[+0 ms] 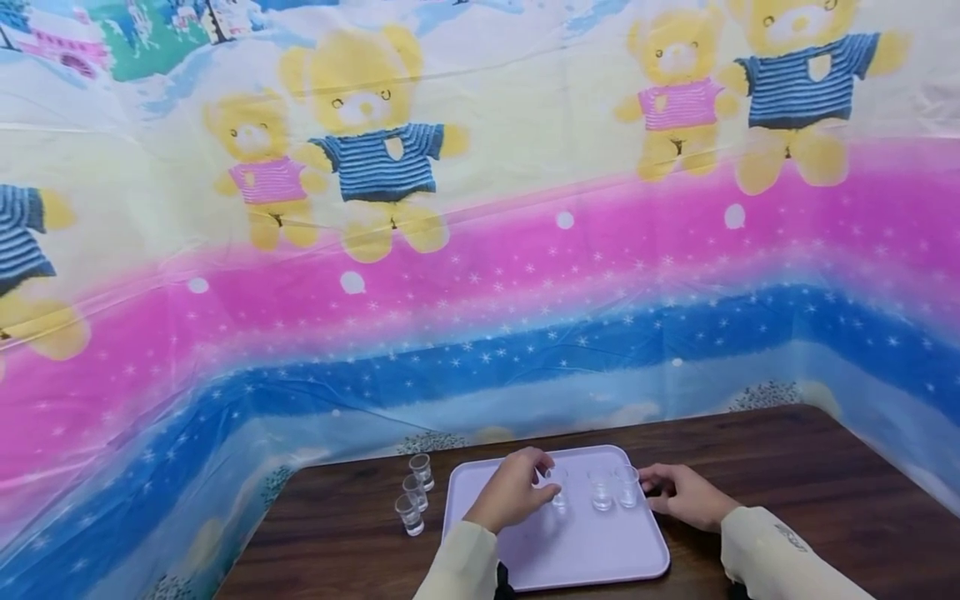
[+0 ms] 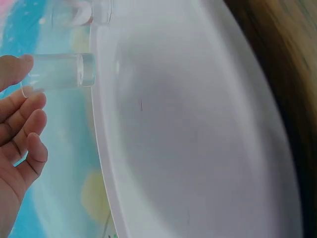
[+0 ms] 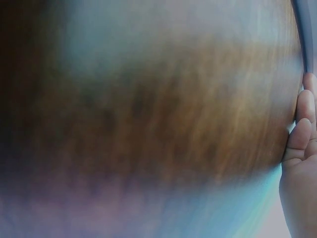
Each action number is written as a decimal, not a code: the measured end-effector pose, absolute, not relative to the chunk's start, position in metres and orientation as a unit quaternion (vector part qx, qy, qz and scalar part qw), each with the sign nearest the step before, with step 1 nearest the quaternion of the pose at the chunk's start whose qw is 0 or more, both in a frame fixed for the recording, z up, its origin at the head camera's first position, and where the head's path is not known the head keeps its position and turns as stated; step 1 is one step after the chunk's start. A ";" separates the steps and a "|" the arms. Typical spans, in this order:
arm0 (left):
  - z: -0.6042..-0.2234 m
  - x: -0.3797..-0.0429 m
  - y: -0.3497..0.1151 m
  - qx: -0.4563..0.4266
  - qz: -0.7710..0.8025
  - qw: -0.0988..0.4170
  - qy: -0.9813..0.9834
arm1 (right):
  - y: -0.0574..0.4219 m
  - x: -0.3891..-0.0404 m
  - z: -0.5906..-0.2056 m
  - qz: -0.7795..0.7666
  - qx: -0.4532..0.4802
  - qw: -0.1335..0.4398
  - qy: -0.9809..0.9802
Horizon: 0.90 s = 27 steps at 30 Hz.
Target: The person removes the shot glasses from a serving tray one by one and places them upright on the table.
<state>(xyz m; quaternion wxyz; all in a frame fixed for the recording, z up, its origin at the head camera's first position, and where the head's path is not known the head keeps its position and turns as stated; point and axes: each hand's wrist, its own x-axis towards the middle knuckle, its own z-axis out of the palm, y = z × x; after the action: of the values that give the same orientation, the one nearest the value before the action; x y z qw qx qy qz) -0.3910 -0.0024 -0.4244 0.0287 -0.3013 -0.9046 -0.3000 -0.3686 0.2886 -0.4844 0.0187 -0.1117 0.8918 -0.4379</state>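
My left hand (image 1: pixel 517 487) is over the lilac tray (image 1: pixel 592 554) and pinches a small clear shot glass (image 1: pixel 559 498) near its rim, between thumb and finger. In the left wrist view that shot glass (image 2: pixel 57 72) has its thick base close to the tray surface; contact is hard to tell. Two more shot glasses (image 1: pixel 602 493) (image 1: pixel 627 492) stand side by side on the tray's right part. Beside the tray's right edge is my right hand (image 1: pixel 690 497), fingers loosely bent near the rim. The right wrist view shows only part of that hand (image 3: pixel 302 144).
Three shot glasses (image 1: pixel 415 493) stand in a row on the dark wooden table (image 1: pixel 337 517), left of the tray. Behind the table hangs a printed cloth (image 1: pixel 480 333) with bears, reaching down to the table's back edge.
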 end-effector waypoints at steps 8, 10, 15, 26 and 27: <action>-0.424 -0.392 -0.034 -0.309 -0.299 0.050 -0.902 | 0.289 -0.369 -0.484 -0.435 -0.116 0.016 0.893; -0.426 -0.392 -0.044 -0.308 -0.300 0.056 -0.901 | 0.289 -0.369 -0.483 -0.434 -0.114 0.015 0.894; -0.429 -0.392 -0.068 -0.308 -0.304 0.078 -0.898 | 0.288 -0.367 -0.483 -0.433 -0.114 0.011 0.894; -0.418 -0.383 -0.136 -0.274 -0.298 0.099 -0.909 | 0.287 -0.368 -0.484 -0.432 -0.113 0.012 0.895; -0.417 -0.382 -0.142 -0.275 -0.299 0.103 -0.908 | 0.288 -0.368 -0.484 -0.431 -0.110 0.013 0.896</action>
<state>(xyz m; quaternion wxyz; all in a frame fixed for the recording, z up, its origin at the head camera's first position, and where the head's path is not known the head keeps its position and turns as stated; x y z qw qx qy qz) -0.3817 -0.1423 -0.4168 0.1029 -0.2754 -0.9078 -0.2992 -0.3681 0.2875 -0.4844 0.0133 -0.1103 0.8956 -0.4307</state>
